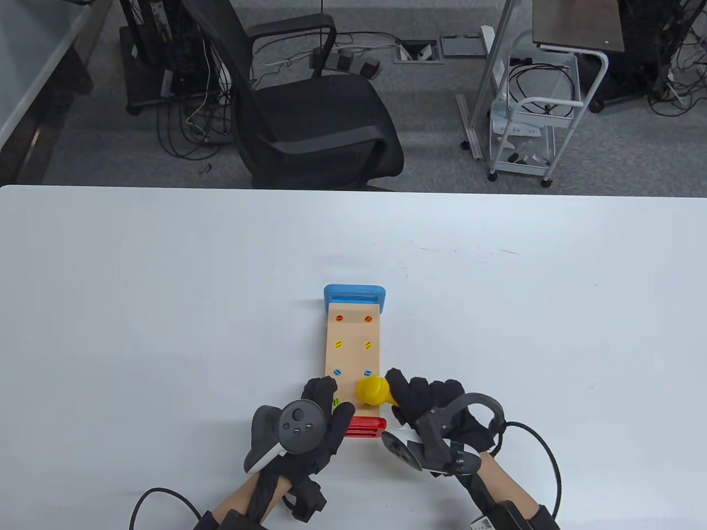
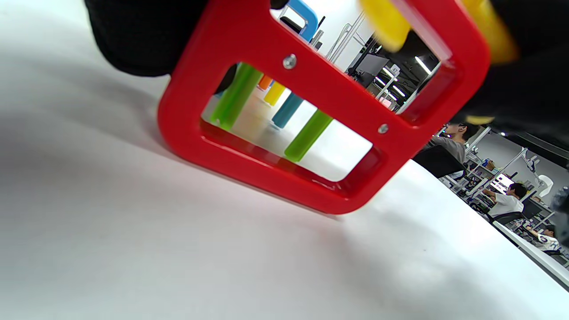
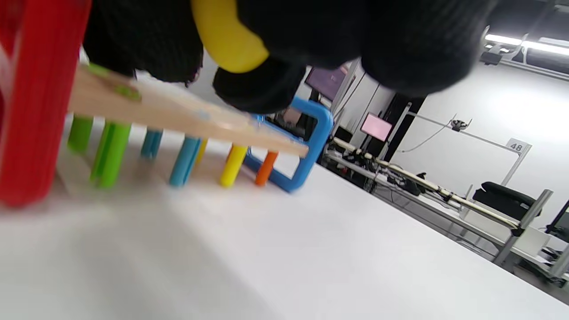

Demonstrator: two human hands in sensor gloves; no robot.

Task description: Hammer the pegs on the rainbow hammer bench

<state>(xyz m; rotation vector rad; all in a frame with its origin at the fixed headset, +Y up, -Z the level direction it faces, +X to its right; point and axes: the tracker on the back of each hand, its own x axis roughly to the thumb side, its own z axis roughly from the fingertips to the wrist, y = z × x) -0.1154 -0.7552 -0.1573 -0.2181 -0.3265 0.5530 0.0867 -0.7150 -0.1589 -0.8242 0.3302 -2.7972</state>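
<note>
place: office-style lab | floor: grey carpet, floor socket box (image 1: 418, 52), loose cables | furniture: black mesh office chair (image 1: 309, 105), white wheeled cart (image 1: 533, 118), white table (image 1: 165, 287) | background: people seated at desks (image 2: 504, 202), monitors (image 3: 375, 126), ceiling strip lights, numbered sign "48" (image 3: 515, 146)

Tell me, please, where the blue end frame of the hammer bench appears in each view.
Table view: blue end frame at the bench's far end, centre.
Left wrist view: top centre, behind the red end frame.
Right wrist view: centre, past the pegs.
Shared landmark: the red end frame.
</note>
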